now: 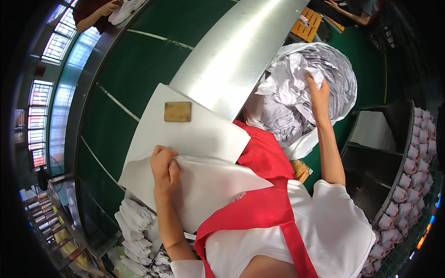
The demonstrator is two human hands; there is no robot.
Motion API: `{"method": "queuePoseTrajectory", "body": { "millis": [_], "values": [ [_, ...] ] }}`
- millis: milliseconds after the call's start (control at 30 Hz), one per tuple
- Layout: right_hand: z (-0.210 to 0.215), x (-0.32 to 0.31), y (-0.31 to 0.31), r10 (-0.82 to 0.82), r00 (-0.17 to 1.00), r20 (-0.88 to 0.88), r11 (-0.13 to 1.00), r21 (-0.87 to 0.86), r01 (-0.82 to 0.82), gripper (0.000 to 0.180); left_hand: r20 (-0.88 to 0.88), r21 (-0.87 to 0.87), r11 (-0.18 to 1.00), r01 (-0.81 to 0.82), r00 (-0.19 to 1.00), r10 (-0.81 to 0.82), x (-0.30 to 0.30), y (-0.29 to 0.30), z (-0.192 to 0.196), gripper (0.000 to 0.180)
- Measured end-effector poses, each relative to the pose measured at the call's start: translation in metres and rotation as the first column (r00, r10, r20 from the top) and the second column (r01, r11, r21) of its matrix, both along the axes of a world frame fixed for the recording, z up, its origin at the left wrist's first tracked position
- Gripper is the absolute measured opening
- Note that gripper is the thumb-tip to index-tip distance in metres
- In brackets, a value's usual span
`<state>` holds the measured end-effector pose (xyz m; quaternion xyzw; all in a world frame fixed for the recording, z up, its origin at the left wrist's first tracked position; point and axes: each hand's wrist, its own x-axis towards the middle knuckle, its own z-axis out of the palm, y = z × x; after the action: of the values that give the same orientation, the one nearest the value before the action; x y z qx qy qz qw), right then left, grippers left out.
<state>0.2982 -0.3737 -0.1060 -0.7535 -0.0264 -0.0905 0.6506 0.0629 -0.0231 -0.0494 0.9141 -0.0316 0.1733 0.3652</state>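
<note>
My left hand is closed on the near-left part of a white paper sheet, which lifts and folds back over a stack of large white paper. A small brown block lies on the stack's far part. Over to the right, a big white sack stands full of crumpled and layered thin paper. My right hand reaches into its mouth, thumb and fingers closed on a piece of crumpled paper.
A shiny steel counter runs away beyond the stack. White wrapped bundles sit at lower left; rows of wrapped pieces line a rack at right, beside a dark shelf. Other people's hands show at the top corners.
</note>
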Motion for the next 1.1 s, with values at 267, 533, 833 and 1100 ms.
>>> {"method": "queuePoseTrajectory", "body": {
  "millis": [267,533,833,1100],
  "values": [
    [0.085,-0.083,0.125,0.772,0.634,0.051,0.624,0.129,-0.771,0.036,0.002,-0.118,0.992,0.052,0.999,-0.053,0.013,-0.040,0.066,0.014],
    [0.058,-0.069,0.127,0.502,0.852,-0.152,0.772,0.523,-0.362,0.026,-0.203,0.036,0.965,-0.260,0.944,0.262,-0.010,-0.001,0.041,0.012],
    [0.020,-0.081,0.125,0.515,0.827,-0.225,0.840,0.326,-0.435,0.037,-0.044,0.009,0.944,-0.329,0.943,0.329,-0.035,0.016,0.065,0.008],
    [0.009,-0.087,0.138,0.530,0.828,-0.185,0.837,0.272,-0.475,0.020,0.031,0.022,0.981,-0.195,0.980,0.194,0.042,-0.030,0.049,0.012]
  ]
}}
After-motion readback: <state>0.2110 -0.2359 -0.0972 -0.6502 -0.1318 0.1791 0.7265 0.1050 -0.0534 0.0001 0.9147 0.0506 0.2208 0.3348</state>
